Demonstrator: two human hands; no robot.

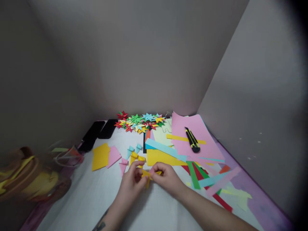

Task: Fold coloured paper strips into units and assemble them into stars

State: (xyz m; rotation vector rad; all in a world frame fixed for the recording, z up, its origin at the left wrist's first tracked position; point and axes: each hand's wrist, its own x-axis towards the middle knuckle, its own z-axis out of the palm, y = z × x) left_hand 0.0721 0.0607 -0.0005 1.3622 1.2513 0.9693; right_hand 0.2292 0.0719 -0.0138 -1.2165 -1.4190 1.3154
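Between my two hands is a small folded piece of yellow paper (146, 174), pinched from both sides above the white table surface. My left hand (134, 179) is closed on its left part, thumb toward me. My right hand (164, 175) grips the right part, where a yellow tip shows past the fingers. The fingers hide much of the piece. Just beyond my left hand lie folded yellow paper pieces (137, 156), light blue folded pieces (134, 149) and a pink folded piece (123, 165).
Folded paper stars (137, 120) are heaped against the wall. A box cutter (192, 140) rests on pink sheets (180, 123) at the right, near scattered paper strips (211, 179). Yellow squares (100, 156), pink squares (114, 156) and a black phone-like slab (108, 129) lie left. A blurred bag-like object (36, 176) borders the table.
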